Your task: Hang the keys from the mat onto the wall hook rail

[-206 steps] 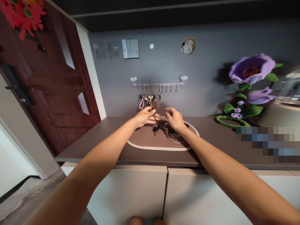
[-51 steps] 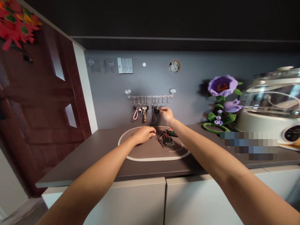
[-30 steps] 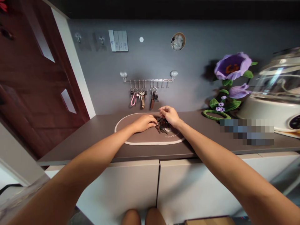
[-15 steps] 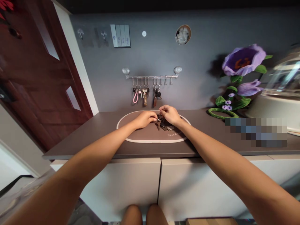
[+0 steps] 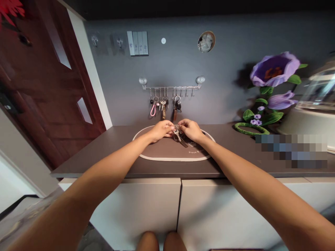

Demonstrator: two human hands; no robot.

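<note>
Between my two hands hangs a bunch of keys (image 5: 178, 136) on a ring, with a brown tag at its lower end, above the oval brown mat (image 5: 162, 150). My left hand (image 5: 162, 130) pinches the ring from the left side. From the right, my right hand (image 5: 191, 129) has its fingers closed on the same ring. Dark items on the mat are partly hidden behind my right hand. On the wall beyond, a clear hook rail (image 5: 171, 87) carries several key sets, among them one with a pink loop (image 5: 153, 109).
The brown counter (image 5: 104, 150) runs along the wall above white cabinet doors (image 5: 141, 205). To the right stand a purple flower ornament (image 5: 274, 71) and a white-based appliance with a clear top (image 5: 298, 122). A dark red door (image 5: 47, 87) is at the left.
The keys are now lifted and held between both hands, a light-coloured key and brown tag hanging down. My left hand has turned slightly and moved nearer the right. The view has shifted a little.
</note>
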